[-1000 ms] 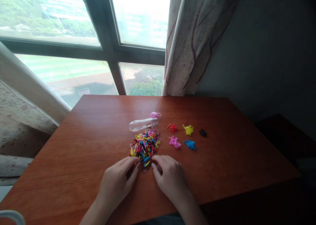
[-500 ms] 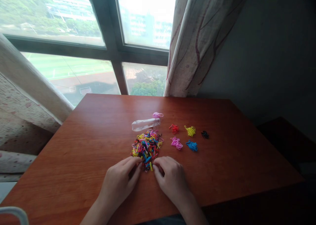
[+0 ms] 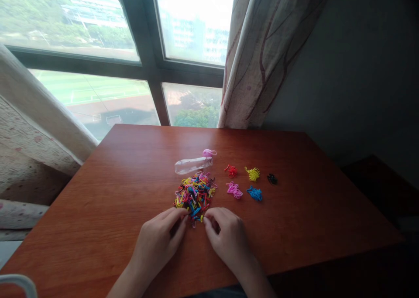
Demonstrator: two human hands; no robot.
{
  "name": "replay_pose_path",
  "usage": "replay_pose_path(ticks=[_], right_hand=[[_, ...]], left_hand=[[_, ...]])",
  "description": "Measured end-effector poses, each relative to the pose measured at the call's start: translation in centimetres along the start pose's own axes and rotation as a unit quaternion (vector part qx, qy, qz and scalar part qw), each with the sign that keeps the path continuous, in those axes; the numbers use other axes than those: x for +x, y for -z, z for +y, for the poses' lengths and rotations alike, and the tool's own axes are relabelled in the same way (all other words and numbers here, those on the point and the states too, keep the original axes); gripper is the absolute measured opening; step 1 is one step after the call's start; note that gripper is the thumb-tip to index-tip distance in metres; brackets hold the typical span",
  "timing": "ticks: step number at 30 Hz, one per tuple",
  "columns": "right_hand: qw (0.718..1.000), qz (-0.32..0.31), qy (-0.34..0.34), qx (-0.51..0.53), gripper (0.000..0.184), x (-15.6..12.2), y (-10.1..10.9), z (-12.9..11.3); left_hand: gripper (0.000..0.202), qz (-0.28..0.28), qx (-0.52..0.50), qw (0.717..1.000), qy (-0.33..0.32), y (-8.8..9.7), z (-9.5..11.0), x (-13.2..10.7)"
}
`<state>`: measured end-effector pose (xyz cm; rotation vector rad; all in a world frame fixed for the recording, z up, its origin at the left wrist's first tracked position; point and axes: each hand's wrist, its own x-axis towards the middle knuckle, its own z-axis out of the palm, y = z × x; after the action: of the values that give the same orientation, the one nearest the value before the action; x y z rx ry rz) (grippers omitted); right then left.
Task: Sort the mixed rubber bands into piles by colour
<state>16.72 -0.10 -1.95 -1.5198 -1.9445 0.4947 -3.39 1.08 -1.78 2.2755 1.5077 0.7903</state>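
Note:
A mixed heap of small coloured rubber bands (image 3: 195, 191) lies on the wooden table in front of me. My left hand (image 3: 163, 232) is closed in a pinch at the heap's near left edge; what its fingertips hold, if anything, is too small to make out. Across from it, my right hand (image 3: 227, 233) has thumb and forefinger pinched at the near right edge. A yellow rubber band (image 3: 201, 218) shows at those right fingertips, partly hidden by them.
To the right lie sorted clusters of red bands (image 3: 231, 171), yellow bands (image 3: 252, 174), black bands (image 3: 272, 178), pink bands (image 3: 234, 190) and blue bands (image 3: 254, 193). Behind the heap rests a clear bottle (image 3: 193, 165) on its side, with a pink cap (image 3: 208, 152) beyond it.
The right fingertips have shifted slightly, and the yellow band by them has turned from lengthwise to a short piece at the fingertips. My left hand has stayed nearly still.

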Motion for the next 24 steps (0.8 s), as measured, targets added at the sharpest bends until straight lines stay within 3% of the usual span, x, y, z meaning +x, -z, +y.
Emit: replay_pose_path(ticks=[8,12,15,19,24], right_hand=[[0.994,0.052,-0.049,0.084,0.013,-0.1,0.1,0.2],[0.989,0.111,-0.062,0.079,0.017,0.1,2.1,1.5],[0.977,0.184,-0.103,0.029,0.021,0.5,5.2,4.7],[0.951,0.226,-0.203,-0.049,0.03,0.9,9.7,10.7],[0.936,0.219,-0.264,-0.081,0.035,1.2,12.0,15.9]], left_hand=[[0.017,-0.008,0.002,1.0,0.006,0.1,0.0,0.0],[0.016,-0.003,0.008,1.0,0.001,0.2,0.1,0.0],[0.016,0.003,0.011,1.0,-0.006,0.2,0.0,0.0],[0.016,0.004,0.012,1.0,-0.013,0.0,-0.2,-0.1],[0.016,0.012,0.014,1.0,-0.024,-0.1,-0.3,0.0]])
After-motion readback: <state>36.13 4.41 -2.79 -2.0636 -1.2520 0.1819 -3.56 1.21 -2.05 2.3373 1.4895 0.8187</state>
